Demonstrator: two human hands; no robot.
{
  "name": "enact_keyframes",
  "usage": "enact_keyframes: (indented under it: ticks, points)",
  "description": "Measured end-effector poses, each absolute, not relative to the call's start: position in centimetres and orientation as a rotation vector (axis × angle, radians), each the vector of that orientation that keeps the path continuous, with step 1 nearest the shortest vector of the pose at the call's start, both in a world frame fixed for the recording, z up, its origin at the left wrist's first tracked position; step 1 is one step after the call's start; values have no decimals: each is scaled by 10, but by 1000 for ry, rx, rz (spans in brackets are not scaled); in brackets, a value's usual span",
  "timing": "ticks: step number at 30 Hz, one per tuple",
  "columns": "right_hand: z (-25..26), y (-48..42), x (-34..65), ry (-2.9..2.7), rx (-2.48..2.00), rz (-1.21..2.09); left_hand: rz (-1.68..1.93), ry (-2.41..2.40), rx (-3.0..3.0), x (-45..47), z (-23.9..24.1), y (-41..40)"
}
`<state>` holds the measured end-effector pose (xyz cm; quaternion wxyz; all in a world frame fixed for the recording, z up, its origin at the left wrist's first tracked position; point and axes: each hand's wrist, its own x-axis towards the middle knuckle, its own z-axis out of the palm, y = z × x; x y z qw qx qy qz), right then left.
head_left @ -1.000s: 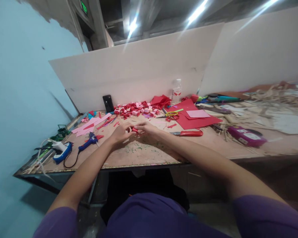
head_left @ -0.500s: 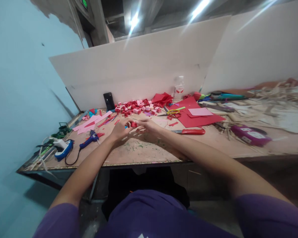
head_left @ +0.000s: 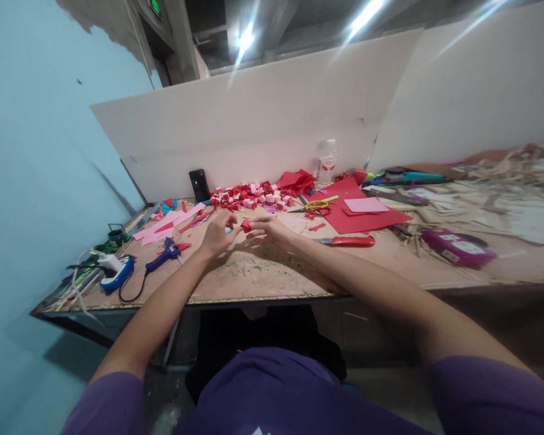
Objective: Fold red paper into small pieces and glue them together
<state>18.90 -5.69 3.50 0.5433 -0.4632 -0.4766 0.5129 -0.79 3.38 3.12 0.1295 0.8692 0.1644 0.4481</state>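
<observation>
My two hands meet over the middle of the worn wooden table (head_left: 272,278). A small red paper piece (head_left: 245,225) is pinched in the fingertips of my right hand (head_left: 268,229). My left hand (head_left: 217,234) is just left of it, fingers curled and touching the same piece. Behind my hands lies a heap of several small red and pink rolled paper pieces (head_left: 249,196).
Red paper sheets (head_left: 353,214), yellow-handled scissors (head_left: 316,206), a red-handled cutter (head_left: 347,241), a clear bottle (head_left: 327,160) and a black phone (head_left: 198,184) lie further back. A blue glue gun (head_left: 118,275) and pink strips (head_left: 167,222) are at the left. Wood scraps and a purple box (head_left: 456,248) are at the right.
The view shifted slightly. My hands lifted a little off the table and moved further away, still working the small red piece between their fingertips.
</observation>
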Motion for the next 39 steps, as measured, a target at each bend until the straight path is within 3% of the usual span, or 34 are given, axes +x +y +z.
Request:
enact_keyframes:
  ticks: [39]
  points:
    - [31,-57,188,-1240,-1205,1300,1241,494,2707,-10,32,30]
